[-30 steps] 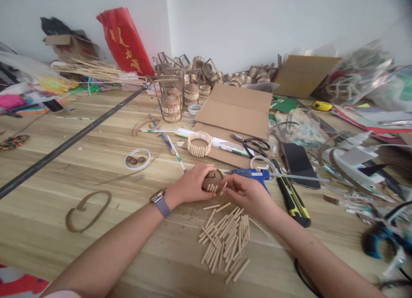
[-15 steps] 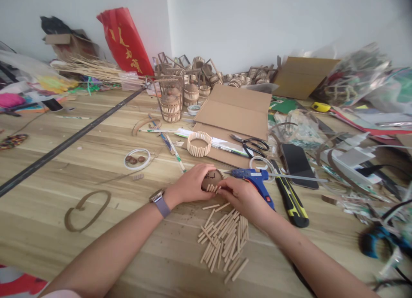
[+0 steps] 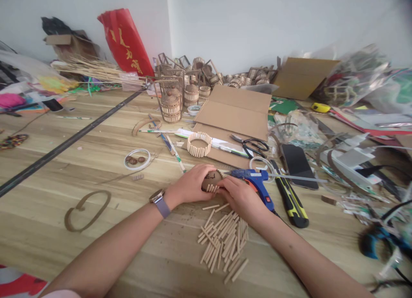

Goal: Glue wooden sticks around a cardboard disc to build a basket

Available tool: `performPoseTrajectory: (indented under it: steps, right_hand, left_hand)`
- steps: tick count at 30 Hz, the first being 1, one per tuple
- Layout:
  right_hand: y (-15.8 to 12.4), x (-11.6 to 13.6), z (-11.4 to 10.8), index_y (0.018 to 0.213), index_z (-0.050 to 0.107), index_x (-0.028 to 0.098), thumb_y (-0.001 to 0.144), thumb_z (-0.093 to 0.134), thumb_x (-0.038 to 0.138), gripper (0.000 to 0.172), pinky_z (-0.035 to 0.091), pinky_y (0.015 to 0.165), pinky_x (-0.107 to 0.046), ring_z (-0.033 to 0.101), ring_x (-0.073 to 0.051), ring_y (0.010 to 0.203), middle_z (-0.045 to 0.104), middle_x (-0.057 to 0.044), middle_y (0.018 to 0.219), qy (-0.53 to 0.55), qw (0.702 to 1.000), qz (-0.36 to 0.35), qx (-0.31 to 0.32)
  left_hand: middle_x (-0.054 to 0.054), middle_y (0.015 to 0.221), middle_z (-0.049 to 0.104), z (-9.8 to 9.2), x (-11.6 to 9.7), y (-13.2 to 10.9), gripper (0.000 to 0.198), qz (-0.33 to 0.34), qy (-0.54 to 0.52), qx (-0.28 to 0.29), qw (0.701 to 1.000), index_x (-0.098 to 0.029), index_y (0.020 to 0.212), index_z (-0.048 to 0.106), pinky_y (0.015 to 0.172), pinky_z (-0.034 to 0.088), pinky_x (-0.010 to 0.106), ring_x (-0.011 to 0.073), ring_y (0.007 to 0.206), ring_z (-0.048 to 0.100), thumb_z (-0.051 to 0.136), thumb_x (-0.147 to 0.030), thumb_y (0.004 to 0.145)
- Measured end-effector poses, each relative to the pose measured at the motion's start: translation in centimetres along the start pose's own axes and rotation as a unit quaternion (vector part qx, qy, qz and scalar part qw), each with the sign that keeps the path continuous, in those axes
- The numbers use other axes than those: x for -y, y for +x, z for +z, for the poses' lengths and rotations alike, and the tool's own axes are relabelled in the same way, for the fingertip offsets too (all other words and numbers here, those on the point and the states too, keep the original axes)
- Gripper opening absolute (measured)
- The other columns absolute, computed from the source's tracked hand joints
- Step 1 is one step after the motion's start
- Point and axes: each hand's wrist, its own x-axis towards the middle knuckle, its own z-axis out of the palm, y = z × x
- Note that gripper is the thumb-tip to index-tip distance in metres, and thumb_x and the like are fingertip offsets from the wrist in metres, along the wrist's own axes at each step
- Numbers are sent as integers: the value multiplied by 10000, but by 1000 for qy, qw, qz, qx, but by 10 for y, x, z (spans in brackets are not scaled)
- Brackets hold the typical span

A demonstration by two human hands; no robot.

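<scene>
My left hand (image 3: 195, 183), with a watch on the wrist, curls round the left side of a round brown cardboard disc (image 3: 211, 177) with dark marks on it. A few short wooden sticks (image 3: 211, 188) stand in a row along its near edge. My right hand (image 3: 240, 195) is closed, its fingertips pinched at the right end of that row, on a wooden stick mostly hidden by the fingers. Just below lies a heap of loose wooden sticks (image 3: 225, 238). Beside my right hand rests a blue glue gun (image 3: 257, 177), its nozzle towards the disc.
Beyond my hands sits a ring of upright sticks (image 3: 199, 144), with scissors (image 3: 251, 145) and cardboard sheets (image 3: 233, 111) nearby. To the right are a yellow-black utility knife (image 3: 291, 199) and a phone (image 3: 299, 165). Small stick baskets (image 3: 170, 104) stand at the back. A white ring (image 3: 137, 159) lies left.
My right hand has shifted very slightly, its fingers now flatter against the end of the stick row. My left hand and the disc stay in place.
</scene>
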Motion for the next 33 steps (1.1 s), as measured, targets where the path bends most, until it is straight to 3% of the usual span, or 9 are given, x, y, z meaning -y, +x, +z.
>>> performPoseTrajectory:
  steps: [12,15,18,22,26,30,33]
  right_hand:
    - [1,3,-1,868,604,171,906,512,131,108,513,696,-303,642,-201,781,662,-74,835,-30,1000,-4,3]
    - [1,5,-6,949,614,166,896,540,158,92,522,721,-322,653,-211,809,674,-88,876,-33,999,-2,7]
    - [-1,5,-17,1078,600,149,891,567,225,204,520,690,-327,655,-218,791,677,-94,885,-29,999,12,-14]
    - [-8,-4,-41,976,627,185,924,497,327,199,491,642,-302,640,-200,722,662,-56,795,-22,993,87,-78]
    - [-23,-23,-59,824,621,206,907,457,457,310,458,604,-309,626,-212,662,652,-48,718,-58,975,185,-105]
    - [-38,-34,-61,726,588,213,846,490,531,353,432,560,-324,636,-245,643,674,-82,721,-95,949,296,-50]
    - [-41,-33,-56,656,553,229,826,500,541,359,410,526,-318,621,-236,579,673,-79,659,-70,939,336,17]
  left_hand:
    - [138,1273,559,2,-7,1,595,0,50,4,999,-187,1227,465,1024,431,476,308,1199,519,733,-268,701]
    - [145,1268,555,4,-6,0,593,7,59,1,998,-175,1227,460,1029,430,468,306,1198,515,722,-257,701]
    - [134,1265,553,4,-5,-1,583,7,56,-7,998,-188,1232,455,1030,431,468,300,1197,516,705,-252,709]
    - [139,1305,531,3,-6,-2,623,-11,47,-3,999,-181,1244,447,1067,405,471,304,1235,490,703,-207,677]
    - [150,1310,529,1,-8,-1,632,-15,48,6,999,-155,1258,441,1090,386,464,306,1256,475,692,-194,679]
    - [150,1319,523,0,-8,-1,626,-10,51,8,999,-163,1263,436,1088,385,462,300,1258,469,685,-188,690]
    - [139,1304,533,1,-7,-2,630,-5,46,5,999,-184,1267,433,1076,394,480,304,1249,477,683,-187,689]
